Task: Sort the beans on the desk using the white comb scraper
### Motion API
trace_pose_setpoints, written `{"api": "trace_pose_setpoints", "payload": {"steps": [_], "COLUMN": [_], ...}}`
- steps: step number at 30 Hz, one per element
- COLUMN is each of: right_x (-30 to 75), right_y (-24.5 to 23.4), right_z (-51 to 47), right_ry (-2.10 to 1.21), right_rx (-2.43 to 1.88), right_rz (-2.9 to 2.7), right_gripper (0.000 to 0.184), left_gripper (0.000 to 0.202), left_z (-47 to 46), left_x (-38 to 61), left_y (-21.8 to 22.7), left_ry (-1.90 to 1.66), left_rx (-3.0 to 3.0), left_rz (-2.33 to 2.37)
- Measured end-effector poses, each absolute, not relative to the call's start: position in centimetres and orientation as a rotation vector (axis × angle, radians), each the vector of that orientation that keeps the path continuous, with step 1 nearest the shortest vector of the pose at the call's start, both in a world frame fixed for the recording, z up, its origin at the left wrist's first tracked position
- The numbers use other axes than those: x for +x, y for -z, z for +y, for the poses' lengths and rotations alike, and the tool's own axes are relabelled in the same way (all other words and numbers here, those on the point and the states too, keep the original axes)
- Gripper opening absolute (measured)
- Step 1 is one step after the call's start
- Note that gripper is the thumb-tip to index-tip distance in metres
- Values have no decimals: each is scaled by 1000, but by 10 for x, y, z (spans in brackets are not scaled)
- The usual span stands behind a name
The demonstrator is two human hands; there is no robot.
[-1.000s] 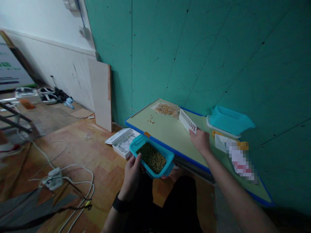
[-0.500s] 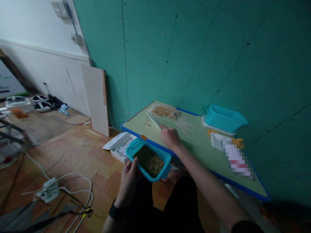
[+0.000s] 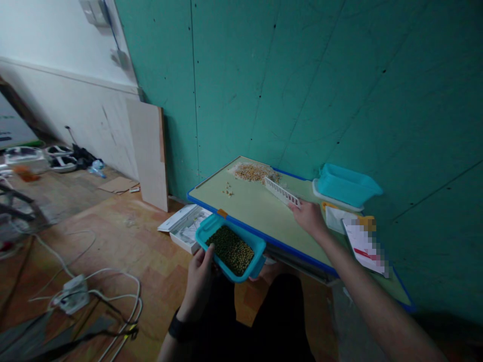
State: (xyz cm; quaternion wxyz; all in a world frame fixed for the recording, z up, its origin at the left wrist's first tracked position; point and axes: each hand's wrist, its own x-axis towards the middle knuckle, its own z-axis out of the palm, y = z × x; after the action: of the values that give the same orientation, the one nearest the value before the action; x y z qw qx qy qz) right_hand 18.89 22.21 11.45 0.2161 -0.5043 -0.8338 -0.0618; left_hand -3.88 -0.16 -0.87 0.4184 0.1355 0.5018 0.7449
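My left hand [image 3: 199, 281] grips a teal tray [image 3: 206, 227] full of green beans just below the near edge of a small green table [image 3: 256, 208]. My right hand [image 3: 309, 217] rests on the table and holds one end of a white slotted strip [image 3: 281, 191], which lies flat and points toward a pile of yellow beans [image 3: 254, 172] at the far left corner. A few loose yellow beans [image 3: 228, 190] lie apart from the pile.
A teal bin [image 3: 345, 185] on a white lid sits at the table's back right, with a white card and papers [image 3: 362, 241] beside it. An open white box [image 3: 184, 226] lies on the wooden floor. Cables and a power strip [image 3: 73, 296] trail at left.
My right hand swept left with the white strip to the middle of the table, then drew back right. The strip now lies flat near the bean pile. The left hand stayed still.
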Motion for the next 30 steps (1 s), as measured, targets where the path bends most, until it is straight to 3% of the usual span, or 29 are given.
{"api": "trace_pose_setpoints", "payload": {"steps": [10, 20, 30], "right_x": [252, 245, 237], "right_y": [-97, -86, -100], "right_z": [168, 262, 300], "right_ry": [-464, -428, -596], "right_rx": [-981, -1153, -1211], "right_rz": [-2217, -2023, -1873], "right_gripper": [31, 23, 21], "left_gripper": [49, 46, 47], "left_z": [-2, -3, -3], "left_x": [-36, -35, -39], "left_y": [5, 2, 10], "left_ry": [-1876, -1852, -1878], "left_rx": [324, 326, 344], "left_rz": [1242, 1235, 1257]}}
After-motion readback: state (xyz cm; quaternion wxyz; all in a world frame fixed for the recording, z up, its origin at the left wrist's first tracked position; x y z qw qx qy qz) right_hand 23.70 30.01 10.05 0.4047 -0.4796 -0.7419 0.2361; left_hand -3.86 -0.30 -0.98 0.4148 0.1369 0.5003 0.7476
